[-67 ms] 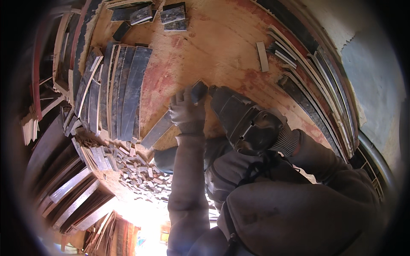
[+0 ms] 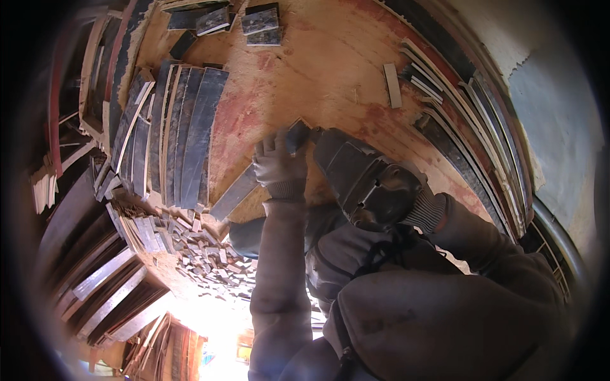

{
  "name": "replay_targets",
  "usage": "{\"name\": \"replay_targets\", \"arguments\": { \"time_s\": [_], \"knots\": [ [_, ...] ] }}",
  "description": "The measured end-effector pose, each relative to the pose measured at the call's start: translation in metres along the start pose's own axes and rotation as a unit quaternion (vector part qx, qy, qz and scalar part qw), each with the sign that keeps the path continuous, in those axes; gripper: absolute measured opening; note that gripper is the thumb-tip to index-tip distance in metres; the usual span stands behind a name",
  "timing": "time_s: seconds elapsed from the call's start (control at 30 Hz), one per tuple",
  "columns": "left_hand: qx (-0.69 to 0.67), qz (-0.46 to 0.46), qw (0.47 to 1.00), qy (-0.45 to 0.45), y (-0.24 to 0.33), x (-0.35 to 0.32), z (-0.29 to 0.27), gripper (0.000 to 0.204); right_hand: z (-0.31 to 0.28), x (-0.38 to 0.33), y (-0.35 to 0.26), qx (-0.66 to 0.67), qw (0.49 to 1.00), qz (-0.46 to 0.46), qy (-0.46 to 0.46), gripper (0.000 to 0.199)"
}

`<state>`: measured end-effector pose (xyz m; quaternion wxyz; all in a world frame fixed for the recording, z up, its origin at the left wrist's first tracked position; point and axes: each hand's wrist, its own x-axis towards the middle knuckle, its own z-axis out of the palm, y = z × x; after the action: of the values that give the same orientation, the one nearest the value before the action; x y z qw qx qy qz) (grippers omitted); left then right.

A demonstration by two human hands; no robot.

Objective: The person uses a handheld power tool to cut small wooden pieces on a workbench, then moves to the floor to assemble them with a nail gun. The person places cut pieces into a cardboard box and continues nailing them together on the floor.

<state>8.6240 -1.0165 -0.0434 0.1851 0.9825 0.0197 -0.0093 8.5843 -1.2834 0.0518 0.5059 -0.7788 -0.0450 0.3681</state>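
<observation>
My left hand [image 2: 278,164], in a pale glove, grips a narrow dark-faced board [image 2: 235,193] that lies at a slant on the wooden work surface. The board's dark far end [image 2: 296,136] shows past my fingers. Just right of it is the narrow tip of a bulky black power tool [image 2: 368,181]; whether the two touch, I cannot tell. The gloved right hand [image 2: 416,178] is wrapped round the tool's far side, mostly hidden by its body. The exact kind of tool is unclear.
Long dark boards [image 2: 197,136] stand stacked on the left, with more strips [image 2: 473,140] along the right edge. Short dark blocks [image 2: 260,22] lie at the back near a pale strip [image 2: 392,86]. Many offcuts [image 2: 210,254] cover the floor at lower left.
</observation>
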Motion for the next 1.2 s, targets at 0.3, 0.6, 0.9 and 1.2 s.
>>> {"name": "replay_targets", "arguments": {
  "time_s": [0.3,0.6,0.9,1.2],
  "knots": [
    [-0.034,0.017,0.999,0.012,-0.031,-0.013,-0.006,0.057,0.048,0.020,0.012,-0.358,0.868,-0.306,0.160,0.047],
    [-0.049,0.005,0.999,-0.009,-0.052,-0.036,-0.019,0.060,0.057,-0.005,-0.006,-0.468,0.868,-0.163,0.037,0.068],
    [-0.232,-0.011,0.969,0.088,-0.091,-0.070,-0.011,0.088,0.092,0.012,-0.050,-0.396,0.852,-0.299,0.168,0.033],
    [-0.252,-0.017,0.967,0.043,-0.110,-0.091,-0.027,0.102,0.111,0.006,-0.093,-0.427,0.852,-0.290,0.088,0.029]
  ]
}}
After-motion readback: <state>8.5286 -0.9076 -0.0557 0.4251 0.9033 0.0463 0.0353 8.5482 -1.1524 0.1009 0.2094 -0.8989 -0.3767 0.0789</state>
